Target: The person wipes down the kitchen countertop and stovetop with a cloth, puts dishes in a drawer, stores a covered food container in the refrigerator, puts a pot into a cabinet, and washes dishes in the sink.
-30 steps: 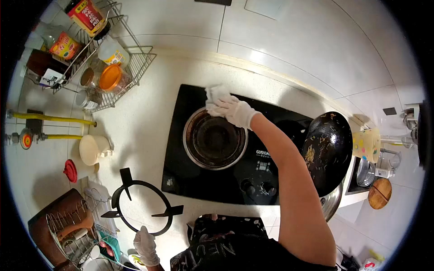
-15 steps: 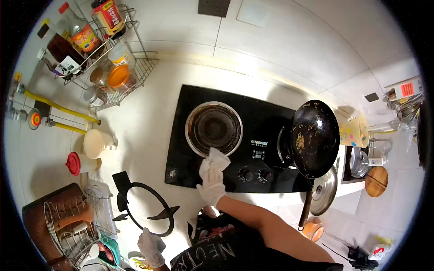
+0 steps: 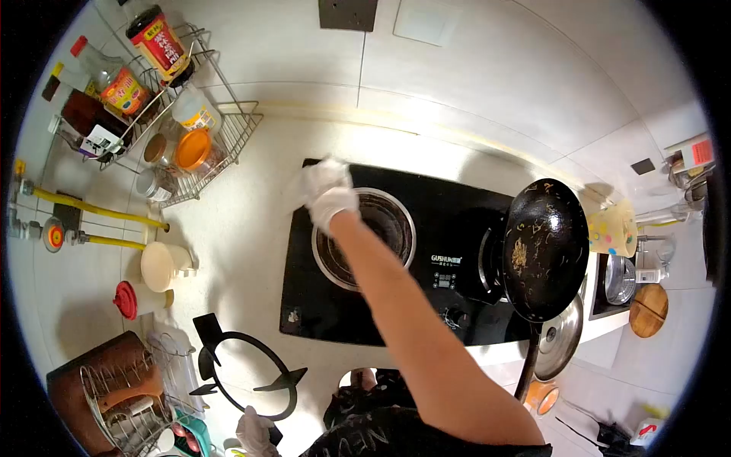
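My right hand [image 3: 333,196], in a whitish glove, is at the upper left corner of the black glass cooktop [image 3: 304,305], its fingers closed over a white cloth [image 3: 311,183] that is blurred. Below the wrist, my forearm crosses the round burner [image 3: 392,221] with its brown-stained well and metal rim. My left hand [image 3: 255,433], gloved too, holds the lower edge of a black ring-shaped pot stand [image 3: 255,340] at the lower left, over the pale counter.
A black wok [image 3: 545,251] with food scraps covers the cooktop's right side, beside a metal lid [image 3: 560,343]. On the left are a rack [image 3: 228,137] of bottles and jars, a cream container [image 3: 158,266], a red-lidded one [image 3: 126,302] and a wire dish rack [image 3: 114,396].
My right hand has moved with the cloth from the burner's lower edge to the cooktop's upper left corner. My left hand still holds the pot stand. The camera view has shifted a little.
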Available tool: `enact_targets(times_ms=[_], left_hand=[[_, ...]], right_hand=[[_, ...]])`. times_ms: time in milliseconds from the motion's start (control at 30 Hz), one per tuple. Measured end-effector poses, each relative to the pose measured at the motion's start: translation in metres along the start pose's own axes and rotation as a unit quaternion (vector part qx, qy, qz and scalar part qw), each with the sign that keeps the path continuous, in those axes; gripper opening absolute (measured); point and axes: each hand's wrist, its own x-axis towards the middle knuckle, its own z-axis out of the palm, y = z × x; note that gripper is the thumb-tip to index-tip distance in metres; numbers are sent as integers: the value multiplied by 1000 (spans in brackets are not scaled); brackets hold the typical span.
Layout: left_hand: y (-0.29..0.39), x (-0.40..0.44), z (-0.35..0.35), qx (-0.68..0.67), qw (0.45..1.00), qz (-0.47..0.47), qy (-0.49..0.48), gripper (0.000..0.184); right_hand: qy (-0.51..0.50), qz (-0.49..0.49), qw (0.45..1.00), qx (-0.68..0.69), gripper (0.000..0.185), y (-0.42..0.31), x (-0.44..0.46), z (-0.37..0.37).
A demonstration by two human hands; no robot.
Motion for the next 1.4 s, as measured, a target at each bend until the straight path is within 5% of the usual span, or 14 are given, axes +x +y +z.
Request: enact_targets(times_ms=[100,133,167,267,433,500,733,833,867,1067,1133,1200,1267,1400], left_hand=[[-31,2,9,19,996,83,4,45],[19,21,15,-62,987,-144,37,18],[69,40,22,-157,915,-353,111,49],[77,40,26,-107,948,-272,128,50],[119,49,16,-162,919,-346,93,45],[107,40,13,-170,929,-317,88,44],[85,20,-3,-207,928,-303,69,44],[69,5,-10,-207,930,-296,68,44],[62,1,-10,-194,934,-291,71,44],[46,-14,-15,-189,950,-235,84,41],[39,-21,-17,-156,963,-197,96,41],[45,-23,-18,-186,948,-235,105,41],[48,-25,-18,-201,934,-272,113,41],[55,-24,-19,-215,917,-324,91,42]], right_hand=[[6,95,993,63,52,62,10,52],[-39,130,988,75,54,85,-1,51],[-67,139,987,48,55,107,-19,53],[-56,241,961,121,52,152,-69,90],[-41,275,956,93,61,129,-135,144],[-149,249,954,75,61,95,-178,88],[-132,266,941,164,53,-45,-226,102],[-80,207,975,-4,61,-127,-235,117],[-37,181,975,124,60,-148,-234,133],[177,-82,978,78,48,-171,-245,152],[192,-106,942,253,43,-156,-252,136],[66,4,804,590,37,-125,-265,80],[175,1,776,606,45,-100,-261,125],[258,18,922,289,46,-66,-269,89]])
